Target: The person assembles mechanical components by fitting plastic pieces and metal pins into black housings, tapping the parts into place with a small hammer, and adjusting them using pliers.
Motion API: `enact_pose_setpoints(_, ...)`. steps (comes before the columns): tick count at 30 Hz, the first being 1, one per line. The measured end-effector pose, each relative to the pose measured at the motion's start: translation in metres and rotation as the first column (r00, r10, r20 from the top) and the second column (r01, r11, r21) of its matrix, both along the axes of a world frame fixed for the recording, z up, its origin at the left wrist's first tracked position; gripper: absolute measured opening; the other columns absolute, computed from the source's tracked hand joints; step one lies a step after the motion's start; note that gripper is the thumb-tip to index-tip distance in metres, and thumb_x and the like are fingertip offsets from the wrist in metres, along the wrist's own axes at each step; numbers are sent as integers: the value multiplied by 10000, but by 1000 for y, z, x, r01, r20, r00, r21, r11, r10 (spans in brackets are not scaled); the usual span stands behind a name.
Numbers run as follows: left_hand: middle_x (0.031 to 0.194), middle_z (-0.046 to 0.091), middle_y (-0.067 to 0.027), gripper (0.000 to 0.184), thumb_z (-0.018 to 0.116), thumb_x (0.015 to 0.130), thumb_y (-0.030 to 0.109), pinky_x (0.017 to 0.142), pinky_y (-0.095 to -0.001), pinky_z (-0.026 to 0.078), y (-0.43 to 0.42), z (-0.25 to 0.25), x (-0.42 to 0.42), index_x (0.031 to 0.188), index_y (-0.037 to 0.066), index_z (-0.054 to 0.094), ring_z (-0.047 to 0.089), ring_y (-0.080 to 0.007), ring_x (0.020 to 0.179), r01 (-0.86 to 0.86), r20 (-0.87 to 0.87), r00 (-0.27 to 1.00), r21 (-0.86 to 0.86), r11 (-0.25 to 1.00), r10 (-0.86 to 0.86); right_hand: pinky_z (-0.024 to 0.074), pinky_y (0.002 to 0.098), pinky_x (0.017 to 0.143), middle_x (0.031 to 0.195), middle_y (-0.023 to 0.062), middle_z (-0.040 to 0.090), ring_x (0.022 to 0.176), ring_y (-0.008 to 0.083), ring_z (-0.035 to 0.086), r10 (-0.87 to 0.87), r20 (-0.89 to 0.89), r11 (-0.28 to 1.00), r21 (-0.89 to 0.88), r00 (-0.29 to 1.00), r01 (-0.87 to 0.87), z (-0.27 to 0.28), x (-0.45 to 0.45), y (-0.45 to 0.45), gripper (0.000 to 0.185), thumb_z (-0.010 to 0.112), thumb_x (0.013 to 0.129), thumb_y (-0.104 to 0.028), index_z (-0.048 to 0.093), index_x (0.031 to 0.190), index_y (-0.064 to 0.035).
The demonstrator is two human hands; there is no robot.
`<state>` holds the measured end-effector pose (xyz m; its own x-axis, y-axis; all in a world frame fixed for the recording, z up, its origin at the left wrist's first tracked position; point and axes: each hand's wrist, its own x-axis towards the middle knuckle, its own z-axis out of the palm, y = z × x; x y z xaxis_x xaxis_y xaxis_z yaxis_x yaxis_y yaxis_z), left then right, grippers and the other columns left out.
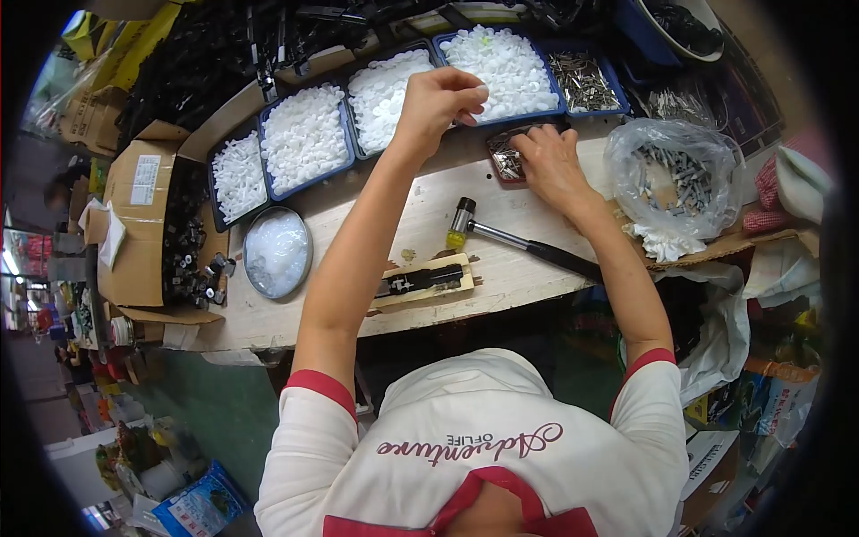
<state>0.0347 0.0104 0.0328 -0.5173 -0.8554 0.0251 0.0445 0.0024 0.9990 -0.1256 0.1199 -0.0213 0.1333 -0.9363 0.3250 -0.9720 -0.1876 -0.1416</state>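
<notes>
One black part (425, 281), long axis left-right; right hand (553, 164) at metal pieces (507, 163).

The shirt (488, 407) bears "Adventure" in dark red script with "OF LIFE" in smaller dark capitals, both upside down in this view. A white label (145, 180) on the brown box (133, 234) carries print too small to read. Dark capitals run along the carton (711, 461) at lower right, too slanted to read surely. The pale characters on the blue bag (199, 506) at lower left and those on the blue-and-white sack (786, 407) at right are illegible.
</notes>
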Motion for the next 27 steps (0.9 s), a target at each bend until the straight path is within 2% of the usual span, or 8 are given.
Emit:
enact_pose_setpoints(3, 754, 619, -106, 174, 660, 759, 53, 543, -269, 504, 27, 4, 24, 883, -60, 616, 579, -152, 617, 31, -193, 981, 133, 991, -5, 302, 366, 751, 828, 71, 559, 862, 239, 501, 7, 89, 998, -58, 996, -2, 9, 5, 7, 173, 562, 741, -40, 604, 907, -65)
enact_pose_setpoints(5, 763, 617, -119, 182, 655, 767, 43, 551, -296, 515, 54, 5, 43, 905, -68, 610, 585, -169, 608, 55, -338, 941, 239, 970, 30, 358, 314, 764, 834, 50, 579, 840, 186, 537, 30, 415, 998, 31, 909, -47, 31, 15, 19, 130, 579, 790, -53, 596, 918, -35)
enact_pose_setpoints(6, 770, 617, -115, 190, 638, 775, 26, 583, -304, 517, 67, 0, 53, 943, -56, 604, 586, -167, 617, 106, -410, 912, 249, 963, 6, 358, 314, 764, 834, 50, 579, 840, 186, 537, 35, 414, 998, 37, 910, -55, 36, 20, 25, 130, 579, 790, -53, 596, 918, -35)
enact_pose_setpoints(8, 778, 617, -113, 199, 622, 786, 15, 603, -308, 517, 94, -10, 71, 975, -40, 597, 590, -165, 638, 131, -518, 854, 304, 944, 49, 417, 238, 749, 866, 31, 599, 822, 120, 562, -78, 891, 938, 217, 447, -269, 42, 34, 34, 122, 581, 832, -72, 589, 934, -6)
enact_pose_setpoints(9, 783, 618, -112, 187, 613, 790, 9, 618, -314, 519, 105, -20, 80, 973, -26, 596, 594, -163, 662, 163, -569, 820, 327, 931, 56, 447, 198, 722, 889, 20, 602, 830, 79, 565, -35, 952, 919, 150, 304, -365, 43, 41, 39, 127, 574, 848, -70, 593, 946, 8)
enact_pose_setpoints(10, 810, 593, -118, 159, 575, 817, 13, 608, -339, 489, 116, -27, 89, 975, -3, 591, 571, -174, 675, 179, -570, 820, 336, 925, 48, 447, 198, 722, 889, 20, 602, 830, 79, 565, -45, 953, 914, 160, 300, -373, 46, 49, 45, 127, 574, 848, -70, 593, 946, 8)
enact_pose_setpoints(13, 842, 596, -109, 138, 578, 834, 39, 620, -337, 490, 140, -42, 104, 971, 28, 586, 573, -159, 702, 207, -646, 758, 360, 910, 84, 433, 206, 746, 878, 6, 597, 837, 69, 550, -124, 992, 848, 109, 6, -519, 55, 77, 55, 111, 595, 831, -66, 610, 925, -10)
enact_pose_setpoints(27, 863, 622, -111, 139, 596, 820, 8, 651, -309, 526, 162, -47, 124, 958, 6, 578, 621, -170, 732, 90, -681, 724, 248, 965, 107, 411, 218, 749, 829, -11, 591, 789, 60, 519, -171, 984, 829, 118, -46, -546, 48, 120, 62, 127, 606, 827, -111, 622, 913, -18)
